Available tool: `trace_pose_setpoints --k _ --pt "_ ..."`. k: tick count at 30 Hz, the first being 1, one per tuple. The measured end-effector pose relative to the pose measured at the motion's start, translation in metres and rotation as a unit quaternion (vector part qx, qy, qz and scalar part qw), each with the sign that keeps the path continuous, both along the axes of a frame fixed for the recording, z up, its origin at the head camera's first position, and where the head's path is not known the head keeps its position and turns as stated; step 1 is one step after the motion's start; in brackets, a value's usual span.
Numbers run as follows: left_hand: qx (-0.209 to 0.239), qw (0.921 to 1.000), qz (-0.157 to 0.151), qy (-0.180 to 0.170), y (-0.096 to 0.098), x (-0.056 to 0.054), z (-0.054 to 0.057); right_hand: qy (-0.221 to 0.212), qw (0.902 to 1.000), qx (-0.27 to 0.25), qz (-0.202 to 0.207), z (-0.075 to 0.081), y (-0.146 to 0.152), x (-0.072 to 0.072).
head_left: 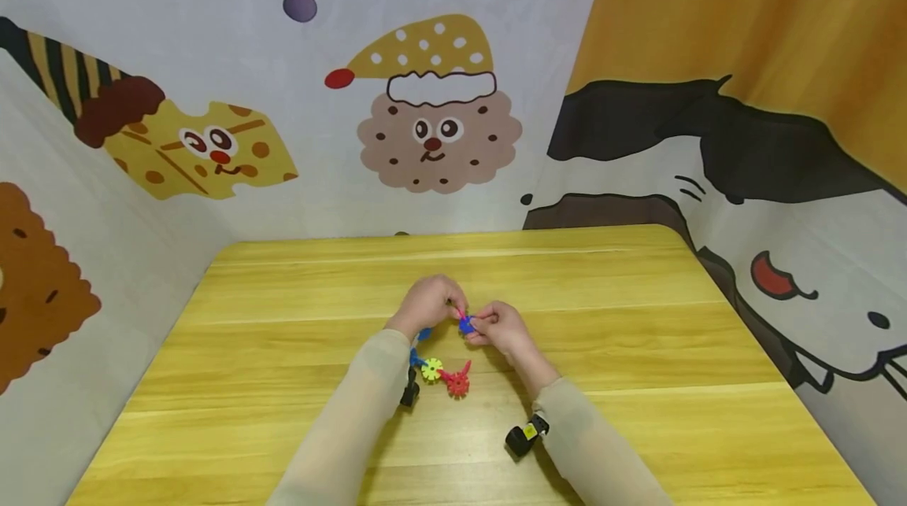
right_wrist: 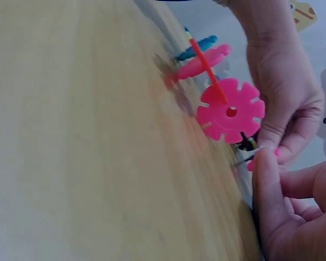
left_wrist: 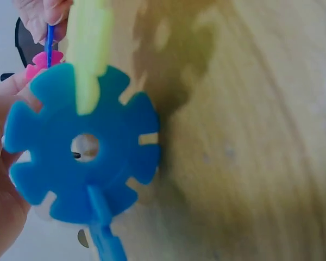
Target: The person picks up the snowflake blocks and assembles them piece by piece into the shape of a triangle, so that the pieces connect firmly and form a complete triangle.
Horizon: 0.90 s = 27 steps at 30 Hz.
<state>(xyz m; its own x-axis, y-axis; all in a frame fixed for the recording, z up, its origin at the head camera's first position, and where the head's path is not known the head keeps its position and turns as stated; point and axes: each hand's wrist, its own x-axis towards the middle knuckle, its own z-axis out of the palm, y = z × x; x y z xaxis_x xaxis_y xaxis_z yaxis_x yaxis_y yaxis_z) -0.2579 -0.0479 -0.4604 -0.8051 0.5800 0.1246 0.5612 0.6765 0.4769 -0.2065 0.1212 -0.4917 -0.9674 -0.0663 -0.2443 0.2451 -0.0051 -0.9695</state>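
Note:
Both hands meet above the table's middle. My left hand [head_left: 431,305] pinches a pink notched building disc [left_wrist: 39,64]. The thumb and fingers of my right hand [head_left: 503,329] pinch a dark blue notched disc [head_left: 465,325], seen edge-on in the left wrist view, where it meets the pink disc; how far they are slotted together is hidden. By my left wrist is a chain of slotted discs: a lighter blue disc [left_wrist: 119,157], a yellow-green disc [head_left: 432,369] and a red-pink disc [head_left: 458,385]. Fingers hide most of the joint in the right wrist view.
The light wooden table [head_left: 638,301] extends around the hands. Curtains with cartoon prints [head_left: 439,136] stand behind and beside it. A black wrist camera [head_left: 520,439] is strapped on the right wrist, another [head_left: 409,389] on the left.

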Motion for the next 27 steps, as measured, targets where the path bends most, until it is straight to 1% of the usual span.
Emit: trace_pose_setpoints --k 3,5,8,10,12,14,16,18,22,25,27 --pt "-0.007 0.9999 -0.001 0.011 0.000 0.001 0.001 0.005 1.0000 0.005 0.006 -0.001 0.000 -0.001" --pt "-0.010 0.9999 -0.003 0.011 -0.001 0.002 0.001 0.011 0.9995 0.023 0.020 -0.001 0.001 -0.001" --pt "-0.020 0.9994 -0.014 0.023 -0.004 0.005 0.001 0.022 0.9959 0.070 0.054 -0.003 0.005 -0.003" --pt "-0.018 0.9989 -0.017 0.039 -0.007 0.010 0.002 0.032 0.9906 0.108 0.077 -0.004 0.008 -0.003" --pt "-0.010 0.9976 -0.019 0.065 -0.012 0.018 0.004 0.037 0.9854 0.136 0.095 -0.003 0.009 -0.003" --pt "-0.002 0.9959 -0.017 0.089 -0.018 0.027 0.006 0.041 0.9816 0.153 0.106 -0.003 0.009 -0.003" --pt "0.008 0.9945 -0.018 0.102 -0.023 0.038 0.008 0.040 0.9794 0.165 0.109 -0.002 0.010 -0.003" --pt "0.011 0.9944 -0.026 0.102 -0.026 0.049 0.010 0.038 0.9779 0.175 0.109 -0.001 0.011 -0.003" --pt "0.015 0.9961 -0.047 0.074 -0.028 0.069 0.013 0.038 0.9768 0.178 0.113 0.001 0.014 -0.003" --pt "0.003 0.9960 -0.062 0.064 -0.026 0.080 0.011 0.034 0.9787 0.165 0.117 0.001 0.015 -0.003" --pt "-0.003 0.9959 -0.065 0.062 -0.025 0.085 0.008 0.031 0.9794 0.160 0.119 0.000 0.015 -0.003"
